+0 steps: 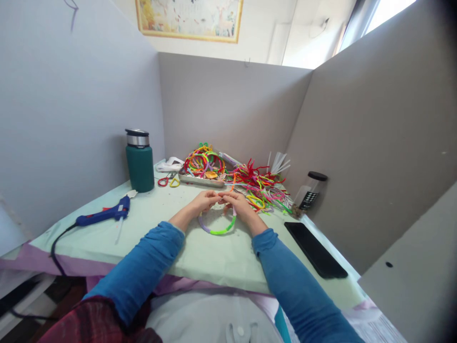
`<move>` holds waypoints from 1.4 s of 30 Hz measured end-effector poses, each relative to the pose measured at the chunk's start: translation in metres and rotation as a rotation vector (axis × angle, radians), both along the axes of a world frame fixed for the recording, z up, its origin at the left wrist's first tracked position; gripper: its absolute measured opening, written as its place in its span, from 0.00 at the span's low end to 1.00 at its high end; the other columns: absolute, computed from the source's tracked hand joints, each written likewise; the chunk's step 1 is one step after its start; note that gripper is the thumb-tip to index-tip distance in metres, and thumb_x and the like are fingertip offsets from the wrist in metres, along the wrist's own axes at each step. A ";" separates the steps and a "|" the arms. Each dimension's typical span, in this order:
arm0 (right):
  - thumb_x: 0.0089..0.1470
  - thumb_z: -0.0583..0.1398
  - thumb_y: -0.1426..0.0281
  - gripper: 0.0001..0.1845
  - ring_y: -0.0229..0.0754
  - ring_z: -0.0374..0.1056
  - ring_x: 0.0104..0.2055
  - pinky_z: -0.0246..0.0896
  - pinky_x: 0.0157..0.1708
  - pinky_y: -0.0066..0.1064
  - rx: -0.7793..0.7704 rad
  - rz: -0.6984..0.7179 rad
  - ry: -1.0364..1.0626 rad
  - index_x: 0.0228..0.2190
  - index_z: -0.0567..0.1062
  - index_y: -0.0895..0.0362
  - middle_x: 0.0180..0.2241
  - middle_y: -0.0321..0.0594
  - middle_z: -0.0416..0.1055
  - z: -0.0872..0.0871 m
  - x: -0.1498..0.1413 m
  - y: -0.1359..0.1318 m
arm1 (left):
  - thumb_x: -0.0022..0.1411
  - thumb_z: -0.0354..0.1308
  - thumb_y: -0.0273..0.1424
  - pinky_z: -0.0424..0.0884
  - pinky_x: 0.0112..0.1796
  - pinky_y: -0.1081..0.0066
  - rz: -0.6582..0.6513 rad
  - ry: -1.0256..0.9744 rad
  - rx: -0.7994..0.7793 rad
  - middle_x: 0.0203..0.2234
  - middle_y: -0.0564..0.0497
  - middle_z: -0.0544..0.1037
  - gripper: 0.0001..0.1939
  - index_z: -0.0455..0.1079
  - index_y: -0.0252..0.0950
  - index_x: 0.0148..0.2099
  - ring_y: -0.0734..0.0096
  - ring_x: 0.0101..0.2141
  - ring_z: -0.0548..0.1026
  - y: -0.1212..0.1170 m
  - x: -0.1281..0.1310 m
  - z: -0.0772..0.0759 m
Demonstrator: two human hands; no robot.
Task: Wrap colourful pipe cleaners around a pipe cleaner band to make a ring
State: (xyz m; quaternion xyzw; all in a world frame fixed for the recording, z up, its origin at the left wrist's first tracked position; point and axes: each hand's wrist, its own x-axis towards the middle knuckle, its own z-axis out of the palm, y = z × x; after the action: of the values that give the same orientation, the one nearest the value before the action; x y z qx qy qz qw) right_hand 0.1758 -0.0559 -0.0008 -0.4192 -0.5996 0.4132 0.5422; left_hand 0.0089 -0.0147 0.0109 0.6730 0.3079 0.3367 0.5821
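Note:
Both of my hands meet over the middle of the table, fingertips together at the far side of a ring of pipe cleaners (222,232). Purple and bright green sections show on the ring, and its near edge hangs toward me. My left hand (203,202) pinches the ring's far left part. Close beside it, my right hand (238,204) is closed on the far right part. An orange pipe cleaner (234,182) sticks up by the right fingers; whether it is joined to the ring is hidden.
A blue glue gun (103,215) with its cord lies left, near a green bottle (140,166). Behind my hands are a metal tray (200,180) of coloured rings and a pipe-cleaner pile (255,174). A black phone (316,250) and clear jar (310,190) are right. Grey partitions (228,100) enclose the table.

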 end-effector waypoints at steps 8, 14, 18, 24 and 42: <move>0.48 0.58 0.69 0.14 0.41 0.72 0.37 0.61 0.28 0.26 0.063 -0.035 -0.132 0.38 0.79 0.57 0.35 0.42 0.77 0.005 -0.002 -0.005 | 0.48 0.65 0.44 0.39 0.17 0.75 -0.029 0.035 -0.047 0.15 0.62 0.55 0.19 0.64 0.34 0.30 0.85 0.13 0.48 -0.001 -0.001 -0.001; 0.49 0.58 0.68 0.15 0.41 0.71 0.37 0.61 0.28 0.27 0.077 -0.047 -0.149 0.38 0.79 0.57 0.36 0.42 0.76 0.005 -0.003 -0.005 | 0.48 0.64 0.46 0.38 0.17 0.74 -0.040 0.048 -0.049 0.15 0.62 0.53 0.20 0.64 0.34 0.30 0.85 0.13 0.47 0.001 -0.001 -0.002; 0.48 0.59 0.67 0.14 0.40 0.71 0.37 0.61 0.28 0.26 0.080 -0.046 -0.137 0.38 0.77 0.58 0.35 0.42 0.76 0.004 -0.002 -0.004 | 0.49 0.63 0.46 0.38 0.17 0.74 -0.038 0.045 -0.031 0.15 0.62 0.53 0.20 0.66 0.34 0.31 0.85 0.13 0.47 -0.001 -0.002 -0.001; 0.47 0.61 0.62 0.11 0.38 0.69 0.30 0.61 0.25 0.25 0.080 -0.086 -0.100 0.30 0.73 0.58 0.27 0.37 0.73 0.000 -0.002 0.001 | 0.49 0.63 0.46 0.39 0.16 0.75 -0.026 0.055 -0.026 0.15 0.62 0.54 0.20 0.66 0.34 0.32 0.85 0.13 0.47 -0.001 -0.002 0.000; 0.48 0.61 0.59 0.15 0.37 0.69 0.30 0.58 0.21 0.23 -0.028 -0.033 -0.177 0.34 0.76 0.57 0.32 0.39 0.74 -0.005 0.000 0.000 | 0.49 0.64 0.45 0.39 0.16 0.75 -0.040 0.066 -0.027 0.16 0.62 0.55 0.19 0.66 0.34 0.32 0.86 0.13 0.48 -0.003 -0.001 0.001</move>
State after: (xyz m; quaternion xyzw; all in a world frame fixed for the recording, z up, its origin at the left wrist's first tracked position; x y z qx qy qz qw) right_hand 0.1762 -0.0556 -0.0053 -0.4716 -0.6321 0.3740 0.4880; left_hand 0.0081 -0.0175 0.0117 0.6818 0.3181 0.2985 0.5873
